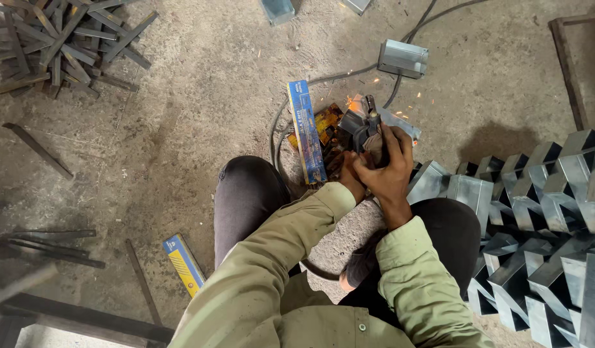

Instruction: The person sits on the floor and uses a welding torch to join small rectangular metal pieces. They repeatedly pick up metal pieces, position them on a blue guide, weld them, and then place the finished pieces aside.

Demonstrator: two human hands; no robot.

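My right hand (386, 169) grips the grinder (368, 132), sparks flying off the metal piece (400, 122); my left hand (350, 177) sits behind (fingers hidden, cannot tell)

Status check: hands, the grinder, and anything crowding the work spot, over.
Right hand and left hand both gripping the angle grinder. Sparks at the grey metal piece. Blue box close alongside on the left, folded metal brackets stacked to the right.

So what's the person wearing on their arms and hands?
Both arms are in long, loose olive-green sleeves with buttoned cuffs. The left hand and right hand are bare: no gloves, rings or watch visible. A small button shows on the jacket front.
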